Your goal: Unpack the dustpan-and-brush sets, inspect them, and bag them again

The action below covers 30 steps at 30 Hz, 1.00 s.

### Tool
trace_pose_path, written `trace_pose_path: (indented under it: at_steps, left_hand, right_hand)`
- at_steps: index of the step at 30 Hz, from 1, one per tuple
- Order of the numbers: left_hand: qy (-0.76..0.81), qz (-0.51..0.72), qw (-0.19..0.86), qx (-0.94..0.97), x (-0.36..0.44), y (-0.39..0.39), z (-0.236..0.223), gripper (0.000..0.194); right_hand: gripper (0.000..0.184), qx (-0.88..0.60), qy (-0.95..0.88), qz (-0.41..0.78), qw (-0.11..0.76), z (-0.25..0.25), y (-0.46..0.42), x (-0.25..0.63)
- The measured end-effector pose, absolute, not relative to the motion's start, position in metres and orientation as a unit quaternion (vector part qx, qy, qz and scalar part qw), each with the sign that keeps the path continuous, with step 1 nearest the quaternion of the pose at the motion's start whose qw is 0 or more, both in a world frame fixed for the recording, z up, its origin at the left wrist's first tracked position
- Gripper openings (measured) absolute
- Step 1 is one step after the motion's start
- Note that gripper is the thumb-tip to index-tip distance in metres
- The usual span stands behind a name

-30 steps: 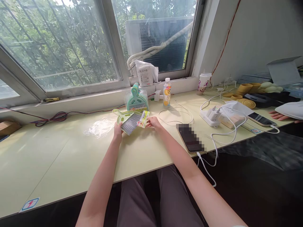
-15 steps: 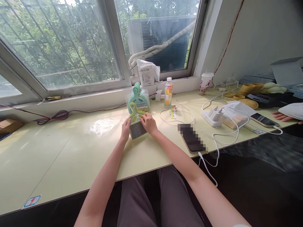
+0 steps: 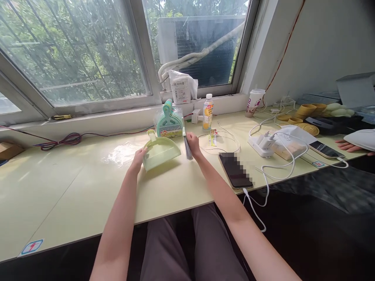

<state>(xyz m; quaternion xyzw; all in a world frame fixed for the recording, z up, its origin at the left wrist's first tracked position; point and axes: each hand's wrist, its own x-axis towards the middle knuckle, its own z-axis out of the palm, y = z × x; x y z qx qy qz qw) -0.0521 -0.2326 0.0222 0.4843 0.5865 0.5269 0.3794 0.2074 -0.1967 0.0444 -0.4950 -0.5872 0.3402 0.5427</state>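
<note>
A pale green dustpan is tilted above the table, its left side gripped by my left hand. To its right, my right hand holds a small hand brush on edge, grey bristles pointing down. Pan and brush are apart. Just behind them a stack of teal dustpan-and-brush sets stands near the sill, with a label across the front one. A crumpled clear plastic wrapper lies on the table left of the dustpan.
To the right are a drink bottle, a coiled thin cable, a phone on a charging cord, and a power strip. Farther right, another person's hand rests by a second phone. Bundled wires run along the wall.
The brush has come away from the dustpan. My right hand has moved right with the brush, and my left hand has moved left with the pan, whose hollow side now shows.
</note>
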Motion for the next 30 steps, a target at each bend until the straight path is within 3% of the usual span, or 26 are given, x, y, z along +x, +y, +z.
trace_pose_path:
  at_steps: [5,10,20,26,30]
  left_hand:
    - [0.715,0.365,0.229,0.550,-0.087,-0.240,0.021,0.015]
    - [0.752,0.314,0.126,0.565,-0.094,-0.242,0.018,0.011]
    - [0.775,0.300,0.052,0.554,-0.096,-0.240,0.015,0.025]
    - [0.801,0.249,-0.003,0.544,-0.093,-0.243,0.022,0.018]
    - [0.808,0.202,-0.030,0.552,-0.089,-0.245,0.025,0.027]
  right_hand:
    - [0.036,-0.619,-0.713,0.087,0.318,0.031,-0.194,0.230]
    - [0.031,-0.617,-0.760,0.005,0.207,0.015,-0.195,0.226]
    - [0.026,-0.612,-0.766,-0.031,0.196,0.012,-0.197,0.222]
    - [0.041,-0.659,-0.729,0.034,0.183,0.017,-0.204,0.213]
    - [0.037,-0.670,-0.721,0.072,0.159,0.022,-0.207,0.212]
